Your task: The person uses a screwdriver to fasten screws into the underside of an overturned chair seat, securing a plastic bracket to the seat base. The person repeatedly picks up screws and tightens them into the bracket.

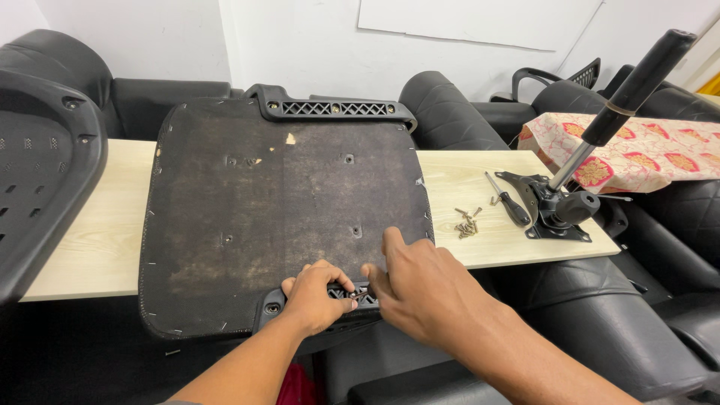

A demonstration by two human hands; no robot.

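Both hands work the near armrest bracket (330, 296): left hand (315, 296) curled, pinching a small screw (351, 295), right hand (420, 289) spread beside it. The upturned seat base (277, 210) covers the wooden table (90, 232); beyond lie loose screws (466, 223) and a screwdriver (508, 201)

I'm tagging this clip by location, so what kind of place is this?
Probably a chair assembly or repair workshop. A seat base lies upside down on a wooden bench, both hands at its bracket; loose screws, a screwdriver and a chair mechanism lie nearby, with black chairs around.
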